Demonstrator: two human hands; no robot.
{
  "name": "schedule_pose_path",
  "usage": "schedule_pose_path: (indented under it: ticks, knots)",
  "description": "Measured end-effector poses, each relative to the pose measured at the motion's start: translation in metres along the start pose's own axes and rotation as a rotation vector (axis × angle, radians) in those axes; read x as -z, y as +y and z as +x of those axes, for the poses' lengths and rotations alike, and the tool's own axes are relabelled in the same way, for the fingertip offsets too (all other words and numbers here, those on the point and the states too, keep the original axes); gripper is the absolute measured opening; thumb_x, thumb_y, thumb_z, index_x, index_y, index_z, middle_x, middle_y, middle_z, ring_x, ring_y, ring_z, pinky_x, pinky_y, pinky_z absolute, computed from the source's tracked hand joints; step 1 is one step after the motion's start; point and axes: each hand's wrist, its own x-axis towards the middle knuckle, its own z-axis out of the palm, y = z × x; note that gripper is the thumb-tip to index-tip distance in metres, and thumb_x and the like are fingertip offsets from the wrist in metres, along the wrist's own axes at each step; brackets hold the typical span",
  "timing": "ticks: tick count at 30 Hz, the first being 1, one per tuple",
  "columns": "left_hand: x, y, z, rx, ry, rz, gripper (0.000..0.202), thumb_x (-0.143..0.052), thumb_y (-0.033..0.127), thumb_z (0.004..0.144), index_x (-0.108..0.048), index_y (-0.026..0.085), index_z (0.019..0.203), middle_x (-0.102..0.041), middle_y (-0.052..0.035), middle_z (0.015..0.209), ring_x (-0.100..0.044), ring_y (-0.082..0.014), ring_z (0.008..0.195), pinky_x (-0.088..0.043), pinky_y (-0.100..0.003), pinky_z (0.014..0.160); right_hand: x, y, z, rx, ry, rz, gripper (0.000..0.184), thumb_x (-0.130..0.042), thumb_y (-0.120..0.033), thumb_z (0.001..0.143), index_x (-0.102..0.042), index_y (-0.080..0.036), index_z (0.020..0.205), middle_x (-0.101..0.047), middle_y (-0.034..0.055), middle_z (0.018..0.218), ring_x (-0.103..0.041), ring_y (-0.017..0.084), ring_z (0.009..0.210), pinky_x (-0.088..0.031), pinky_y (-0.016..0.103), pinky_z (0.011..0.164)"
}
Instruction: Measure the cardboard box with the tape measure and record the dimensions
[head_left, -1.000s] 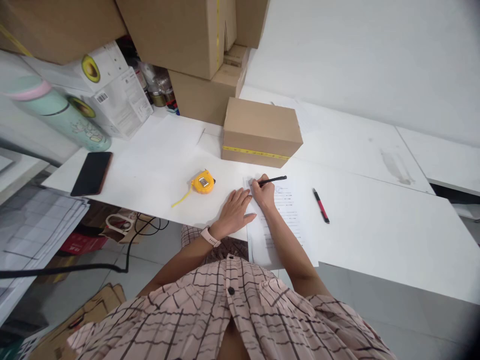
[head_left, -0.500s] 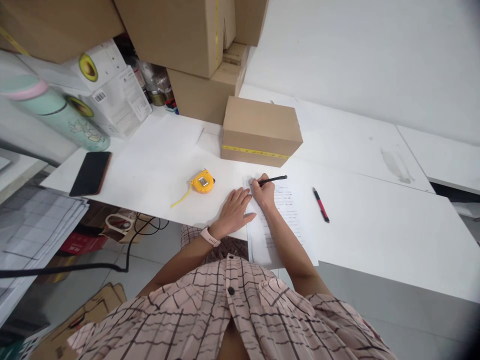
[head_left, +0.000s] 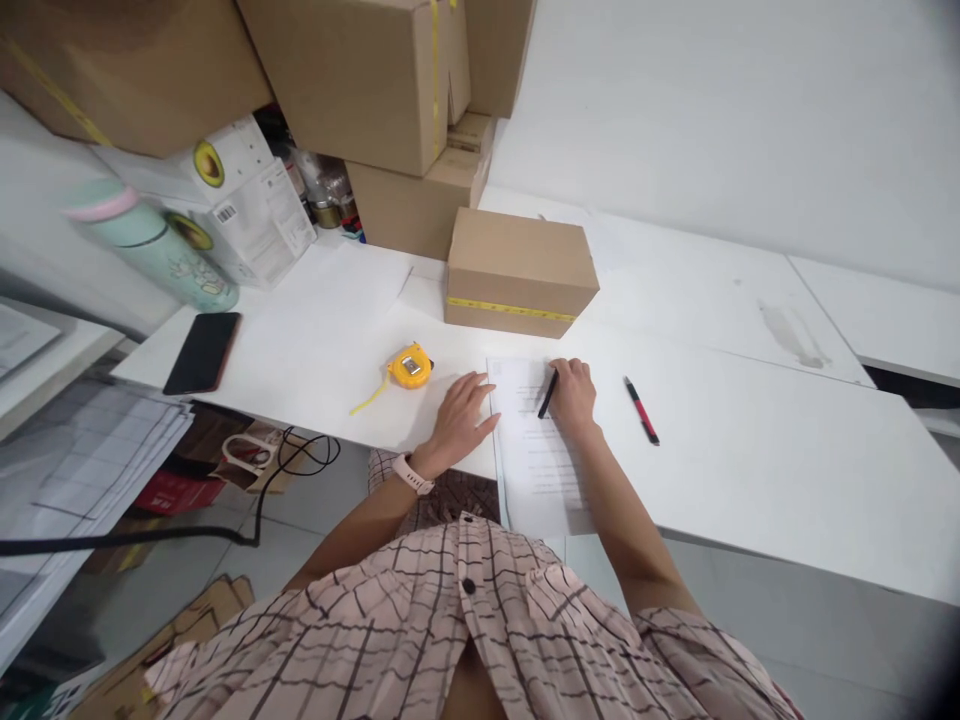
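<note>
A printed sheet of paper (head_left: 529, 450) lies at the table's front edge, its lower end reaching past that edge. My right hand (head_left: 576, 398) rests over its upper right part, closed on a black pen (head_left: 548, 394) that slants down to the left. At the sheet's left edge is my left hand (head_left: 459, 420), fingers spread, fingertips by the paper; a pale pink watch band circles the wrist. Left of that hand sits a yellow tape measure (head_left: 410, 366) with a short length of tape out. To the right lies a red and black pen (head_left: 641, 411).
Behind the paper stands a cardboard box (head_left: 521, 270) with a yellow tape strip. Larger cartons (head_left: 352, 90) are stacked further back. A dark phone (head_left: 202, 353) and a mint green bottle (head_left: 161, 250) are on the left, beside white avocado-printed boxes (head_left: 259, 225). A black cable (head_left: 259, 490) hangs lower left.
My right hand has moved right across the paper, and the black pen in it now slants down to the left. My left hand has shifted slightly left, its fingers lifting a little off the sheet's edge.
</note>
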Motion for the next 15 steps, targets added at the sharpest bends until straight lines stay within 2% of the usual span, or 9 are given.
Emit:
schedule_pose_path:
  ticks: [2,4,6,9,12,15]
  knots:
    - [0.02,-0.012,0.0,0.077,0.147,0.019,0.037,-0.058,0.03,0.092,-0.055,0.018,0.127,-0.055,-0.0139,0.141,-0.043,-0.0296,0.138,-0.032,-0.048,0.118,0.004,0.009,-0.004,0.015,-0.043,-0.075,0.043,-0.042,-0.004,0.082,-0.06,-0.02,0.118,-0.058,0.011,0.1,-0.049,0.026,0.097,-0.04,0.034,0.078]
    - [0.038,-0.031,0.001,0.196,0.238,0.081,0.046,-0.065,0.028,0.087,-0.052,0.018,0.13,-0.05,-0.0164,0.144,-0.039,-0.0341,0.139,-0.03,-0.054,0.117,0.009,0.012,-0.005,0.017,-0.059,-0.084,0.05,-0.042,-0.004,0.082,-0.057,-0.019,0.127,-0.06,0.012,0.102,-0.05,0.027,0.097,-0.041,0.035,0.078]
    - [0.05,-0.053,0.002,0.311,0.241,0.128,0.062,-0.074,0.027,0.078,-0.049,0.016,0.134,-0.044,-0.02,0.148,-0.036,-0.0395,0.14,-0.031,-0.057,0.114,0.015,0.01,-0.005,0.008,-0.048,-0.056,0.048,-0.041,-0.007,0.086,-0.057,-0.017,0.129,-0.061,0.0131,0.102,-0.051,0.028,0.097,-0.042,0.036,0.078]
    - [0.057,-0.077,0.006,0.409,0.15,0.06,0.067,-0.077,0.024,0.073,-0.05,0.017,0.134,-0.053,-0.0189,0.139,-0.044,-0.0398,0.133,-0.037,-0.056,0.109,0.025,-0.002,-0.002,0.008,-0.008,0.056,0.039,-0.038,-0.016,0.092,-0.062,-0.015,0.123,-0.063,0.0153,0.103,-0.052,0.03,0.101,-0.044,0.04,0.083]
    - [0.06,-0.072,0.011,0.424,0.069,-0.246,0.056,-0.074,0.03,0.075,-0.056,0.019,0.128,-0.063,-0.0138,0.125,-0.057,-0.0335,0.119,-0.045,-0.048,0.102,0.035,-0.026,0.0,-0.017,-0.019,0.337,0.035,-0.041,-0.027,0.094,-0.067,-0.016,0.115,-0.066,0.0152,0.108,-0.056,0.029,0.103,-0.045,0.044,0.091]
    - [0.065,-0.042,0.019,0.323,-0.118,-0.699,0.051,-0.068,0.043,0.082,-0.058,0.018,0.125,-0.065,-0.0125,0.124,-0.062,-0.0275,0.111,-0.05,-0.04,0.093,0.046,-0.057,0.001,-0.082,-0.232,0.826,0.039,-0.048,-0.046,0.095,-0.068,-0.02,0.114,-0.07,0.0112,0.113,-0.062,0.025,0.101,-0.049,0.042,0.092]
